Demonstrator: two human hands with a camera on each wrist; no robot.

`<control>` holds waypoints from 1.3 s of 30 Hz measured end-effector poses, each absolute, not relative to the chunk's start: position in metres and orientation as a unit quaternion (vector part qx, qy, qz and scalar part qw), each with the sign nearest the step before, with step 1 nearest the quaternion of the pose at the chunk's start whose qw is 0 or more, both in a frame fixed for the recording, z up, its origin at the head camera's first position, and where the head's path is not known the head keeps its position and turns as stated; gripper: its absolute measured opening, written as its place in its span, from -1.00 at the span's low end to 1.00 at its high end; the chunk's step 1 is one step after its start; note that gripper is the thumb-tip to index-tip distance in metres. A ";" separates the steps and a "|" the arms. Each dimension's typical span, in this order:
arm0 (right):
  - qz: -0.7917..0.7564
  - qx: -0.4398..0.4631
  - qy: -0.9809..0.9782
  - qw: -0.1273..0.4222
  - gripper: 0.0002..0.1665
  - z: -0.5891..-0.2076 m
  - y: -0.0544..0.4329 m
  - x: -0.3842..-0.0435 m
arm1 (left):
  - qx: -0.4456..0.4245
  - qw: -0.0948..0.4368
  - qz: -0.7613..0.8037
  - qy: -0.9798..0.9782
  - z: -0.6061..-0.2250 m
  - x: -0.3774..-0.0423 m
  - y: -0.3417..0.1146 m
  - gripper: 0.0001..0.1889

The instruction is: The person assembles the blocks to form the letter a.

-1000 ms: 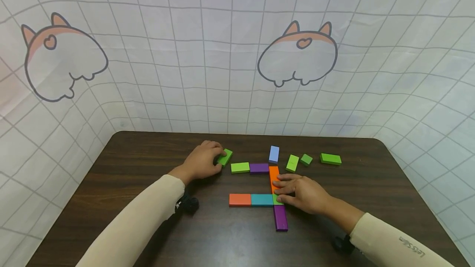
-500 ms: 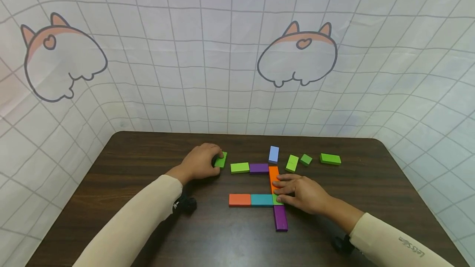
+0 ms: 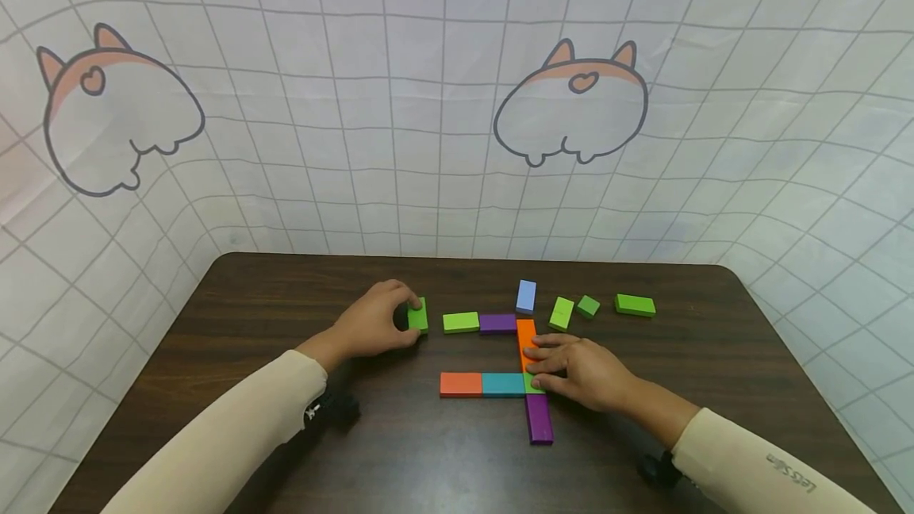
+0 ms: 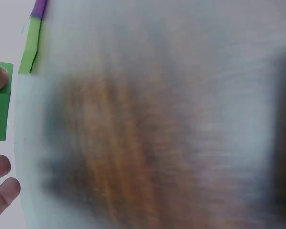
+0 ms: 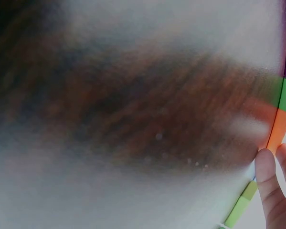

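Observation:
My left hand [image 3: 371,317] pinches a green block [image 3: 418,317] between thumb and fingers, close to the tabletop. That block also shows at the left edge of the left wrist view. To its right lies a row of a light green block [image 3: 460,324] and a purple block [image 3: 497,324]. My right hand [image 3: 589,375] rests its extended fingers on an orange block [image 3: 525,335] and a small green block [image 3: 530,387], partly covering both. Joined to the small green block are a teal block [image 3: 503,385] on its left and a purple block [image 3: 539,420] below. A red-orange block [image 3: 460,385] ends the lower row.
Loose at the back lie a blue block [image 3: 526,297], a light green block [image 3: 561,313], a small green cube [image 3: 589,306] and a long green block [image 3: 635,305]. Behind the dark wooden table [image 3: 428,466] hangs a white gridded curtain [image 3: 443,141].
My left hand has drawn the green block left and slightly nearer, turning it from slanted to almost straight front to back. My right hand has stayed in place.

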State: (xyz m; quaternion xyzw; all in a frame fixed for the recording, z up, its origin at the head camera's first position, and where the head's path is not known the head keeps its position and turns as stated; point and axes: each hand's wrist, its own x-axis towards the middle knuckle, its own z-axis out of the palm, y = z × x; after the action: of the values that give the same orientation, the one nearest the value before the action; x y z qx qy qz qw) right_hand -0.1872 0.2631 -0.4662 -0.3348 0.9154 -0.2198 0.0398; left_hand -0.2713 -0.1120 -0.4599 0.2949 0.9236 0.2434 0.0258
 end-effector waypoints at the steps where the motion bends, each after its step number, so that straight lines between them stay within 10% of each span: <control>1: -0.221 -0.334 0.916 0.040 -0.67 -0.466 0.263 -0.187 | 0.296 0.026 0.244 0.923 -0.459 -0.268 -0.112 -0.61; 39: -0.224 -0.332 0.915 0.043 -0.67 -0.467 0.262 -0.186 | 0.352 0.011 0.219 0.910 -0.468 -0.181 -0.109 -0.62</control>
State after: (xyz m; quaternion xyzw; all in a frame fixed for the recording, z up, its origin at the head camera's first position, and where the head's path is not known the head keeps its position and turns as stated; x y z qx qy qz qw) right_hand -0.1865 0.2621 -0.4667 -0.3316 0.9155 -0.2237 0.0431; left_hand -0.1807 -0.1089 -0.4677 0.3524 0.9098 0.2190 0.0108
